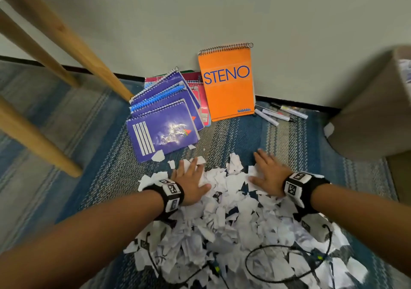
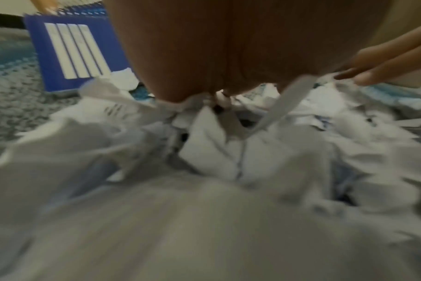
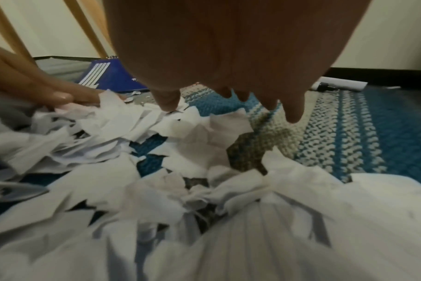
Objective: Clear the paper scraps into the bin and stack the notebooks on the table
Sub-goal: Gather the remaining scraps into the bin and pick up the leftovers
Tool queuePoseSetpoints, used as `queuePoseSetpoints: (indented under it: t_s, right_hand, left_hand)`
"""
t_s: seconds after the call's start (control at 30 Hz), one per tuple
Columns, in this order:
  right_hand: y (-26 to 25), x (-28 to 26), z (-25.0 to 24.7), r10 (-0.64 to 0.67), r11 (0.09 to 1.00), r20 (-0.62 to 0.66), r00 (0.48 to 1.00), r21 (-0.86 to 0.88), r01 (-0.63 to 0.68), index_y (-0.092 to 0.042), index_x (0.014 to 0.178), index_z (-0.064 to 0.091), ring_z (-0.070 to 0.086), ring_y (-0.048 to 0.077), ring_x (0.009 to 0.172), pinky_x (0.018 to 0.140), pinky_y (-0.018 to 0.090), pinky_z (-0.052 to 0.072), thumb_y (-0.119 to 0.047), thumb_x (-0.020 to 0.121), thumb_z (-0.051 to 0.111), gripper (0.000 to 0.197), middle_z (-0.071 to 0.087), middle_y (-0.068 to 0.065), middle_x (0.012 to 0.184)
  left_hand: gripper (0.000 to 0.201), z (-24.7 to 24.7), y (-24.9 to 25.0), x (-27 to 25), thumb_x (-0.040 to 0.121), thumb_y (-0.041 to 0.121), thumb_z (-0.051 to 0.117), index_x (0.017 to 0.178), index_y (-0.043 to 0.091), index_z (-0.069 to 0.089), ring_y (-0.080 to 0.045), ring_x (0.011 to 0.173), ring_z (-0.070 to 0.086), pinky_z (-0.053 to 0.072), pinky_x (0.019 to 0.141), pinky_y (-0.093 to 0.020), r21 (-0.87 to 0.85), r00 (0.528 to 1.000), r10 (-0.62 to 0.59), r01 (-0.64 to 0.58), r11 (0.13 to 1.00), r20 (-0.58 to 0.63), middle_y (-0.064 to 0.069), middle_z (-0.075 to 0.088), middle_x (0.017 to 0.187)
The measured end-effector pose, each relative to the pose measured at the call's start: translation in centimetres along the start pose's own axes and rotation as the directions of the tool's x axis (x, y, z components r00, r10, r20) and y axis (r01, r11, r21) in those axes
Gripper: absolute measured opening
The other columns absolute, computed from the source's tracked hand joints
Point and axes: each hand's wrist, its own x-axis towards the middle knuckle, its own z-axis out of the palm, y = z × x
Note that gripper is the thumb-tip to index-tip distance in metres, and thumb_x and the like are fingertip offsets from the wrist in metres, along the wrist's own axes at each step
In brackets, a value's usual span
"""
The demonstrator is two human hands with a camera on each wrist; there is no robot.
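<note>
A heap of torn white paper scraps (image 1: 231, 217) (image 2: 204, 171) (image 3: 180, 161) covers the blue striped rug in front of me. My left hand (image 1: 191, 177) (image 2: 219, 57) lies flat on the heap's far left edge, fingers spread. My right hand (image 1: 266, 173) (image 3: 228, 57) rests flat on its far right edge, fingers straight. Beyond the heap, several purple spiral notebooks (image 1: 164, 115) (image 2: 75, 51) (image 3: 111, 79) lie fanned on the rug. An orange STENO pad (image 1: 229, 82) leans on the wall. The tan bin (image 1: 373, 111) stands at the right.
Wooden table legs (image 1: 66, 44) slant down at the left. Several markers (image 1: 278, 113) (image 3: 337, 85) lie by the black baseboard. Black cables (image 1: 266, 259) trail over the scraps near me. Red and pink notebooks (image 1: 200, 88) sit under the purple ones.
</note>
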Motion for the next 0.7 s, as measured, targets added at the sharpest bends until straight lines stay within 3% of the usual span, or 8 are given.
queuePoseSetpoints:
  t_s: [0.1, 0.17, 0.23, 0.33, 0.4, 0.47, 0.57, 0.7]
  right_hand:
    - [-2.2, -1.0, 1.0, -0.118, 0.993, 0.103, 0.988, 0.025, 0.116, -0.026, 0.155, -0.006, -0.009, 0.04, 0.147, 0.118, 0.056, 0.012, -0.086, 0.075, 0.017, 0.103, -0.016, -0.006, 0.162]
    - [-3.0, -1.5, 1.3, -0.193, 0.981, 0.093, 0.977, 0.035, 0.19, -0.028, 0.155, -0.004, -0.009, 0.039, 0.147, 0.117, 0.056, 0.012, -0.081, 0.082, 0.024, 0.095, -0.013, -0.008, 0.162]
    - [-3.0, -1.8, 1.2, -0.24, 0.971, 0.047, 0.97, 0.027, 0.239, -0.029, 0.155, -0.001, -0.003, 0.035, 0.149, 0.118, 0.055, 0.014, -0.085, 0.075, 0.016, 0.1, -0.009, -0.009, 0.162]
    - [-1.8, -1.4, 0.8, -0.192, 0.981, -0.064, 0.979, 0.022, 0.194, -0.028, 0.154, 0.004, 0.009, 0.029, 0.149, 0.116, 0.055, 0.02, -0.094, 0.063, 0.001, 0.113, -0.005, -0.006, 0.163]
    - [-1.0, -1.1, 0.2, -0.147, 0.989, -0.098, 0.984, 0.008, 0.148, -0.026, 0.154, 0.006, 0.013, 0.028, 0.148, 0.115, 0.054, 0.023, -0.09, 0.072, 0.013, 0.104, -0.003, -0.003, 0.163]
    - [-0.3, -1.0, -0.3, -0.117, 0.993, -0.114, 0.987, -0.01, 0.117, -0.025, 0.154, 0.007, 0.016, 0.029, 0.147, 0.115, 0.053, 0.024, -0.075, 0.087, 0.031, 0.087, 0.0, -0.001, 0.162]
    - [0.1, -1.2, -0.7, -0.079, 0.997, -0.099, 0.992, -0.024, 0.077, -0.025, 0.154, 0.011, 0.02, 0.03, 0.145, 0.114, 0.053, 0.025, -0.067, 0.091, 0.038, 0.081, 0.004, 0.001, 0.162]
    - [-0.1, -1.4, 0.1, -0.104, 0.995, -0.073, 0.992, -0.015, 0.103, -0.027, 0.153, 0.013, 0.023, 0.031, 0.143, 0.113, 0.051, 0.028, -0.068, 0.09, 0.038, 0.079, 0.009, 0.001, 0.16]
  left_hand:
    - [0.064, -0.5, 1.3, -1.0, 0.094, 0.061, 0.029, 0.15, 0.036, 0.01, -0.029, 0.146, 0.009, 0.012, 0.115, -0.053, -0.011, 0.996, 0.056, -0.056, 0.998, -0.065, 0.008, 0.006, 0.159]
    - [0.053, -1.2, 1.5, -1.2, 0.094, 0.057, 0.032, 0.143, 0.043, 0.021, -0.026, 0.138, 0.027, 0.023, 0.109, -0.051, -0.006, 0.98, 0.047, -0.05, 0.999, -0.195, 0.005, 0.024, 0.152]
    - [0.048, -2.0, 1.0, -1.1, 0.095, 0.051, 0.035, 0.141, 0.038, 0.028, -0.026, 0.132, 0.034, 0.028, 0.104, -0.049, 0.01, 0.956, 0.003, -0.001, 1.0, -0.294, 0.002, 0.03, 0.147]
    - [0.057, -3.3, -1.1, 0.3, 0.097, 0.047, 0.034, 0.148, 0.024, 0.023, -0.024, 0.141, 0.023, 0.027, 0.108, -0.049, 0.046, 0.967, -0.007, 0.02, 0.999, -0.255, 0.0, 0.018, 0.156]
    - [0.061, -3.9, -2.0, 1.2, 0.099, 0.047, 0.029, 0.152, 0.021, 0.014, -0.021, 0.145, 0.014, 0.023, 0.112, -0.047, 0.113, 0.985, 0.015, 0.005, 0.994, -0.174, 0.003, 0.008, 0.16]
    - [0.063, -3.9, -2.4, 1.8, 0.099, 0.048, 0.026, 0.153, 0.02, 0.007, -0.019, 0.146, 0.009, 0.018, 0.114, -0.045, 0.193, 0.992, 0.021, 0.004, 0.981, -0.125, 0.005, 0.001, 0.161]
    - [0.069, -3.5, -2.2, 1.8, 0.098, 0.052, 0.027, 0.153, 0.019, 0.004, -0.018, 0.147, 0.005, 0.019, 0.113, -0.045, 0.248, 0.991, 0.033, -0.001, 0.969, -0.129, 0.005, -0.002, 0.161]
    - [0.062, -2.4, -1.1, 0.1, 0.1, 0.046, 0.029, 0.153, 0.024, 0.007, -0.015, 0.147, 0.003, 0.011, 0.115, -0.048, 0.13, 0.975, 0.22, -0.215, 0.968, -0.03, 0.007, 0.005, 0.161]
